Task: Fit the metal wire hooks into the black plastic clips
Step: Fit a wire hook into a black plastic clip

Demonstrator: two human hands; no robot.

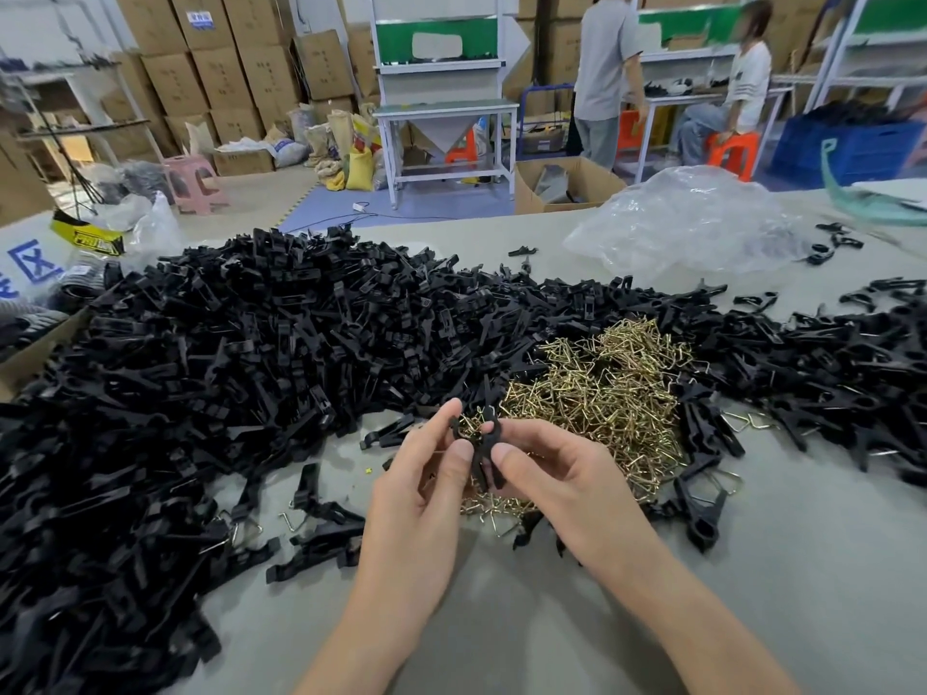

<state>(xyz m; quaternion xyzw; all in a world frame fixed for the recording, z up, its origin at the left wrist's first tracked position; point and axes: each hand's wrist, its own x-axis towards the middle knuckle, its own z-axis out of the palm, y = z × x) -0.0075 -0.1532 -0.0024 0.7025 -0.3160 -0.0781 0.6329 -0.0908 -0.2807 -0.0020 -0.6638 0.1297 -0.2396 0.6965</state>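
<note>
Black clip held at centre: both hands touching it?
Touching. Head view shows the left hand and right hand pinching the black clip from either side.

The clips [251, 343] are black plastic, smooth and mostly matt, with a faint sheen on their edges. The hooks [592, 393] are thin brass-coloured metal wire, bright and glossy. The desk [802, 569] has a grey, matt, smooth top. The bag [687, 223] is clear, crinkled, shiny plastic film. The boxes [220, 77] are dull brown cardboard.
</note>
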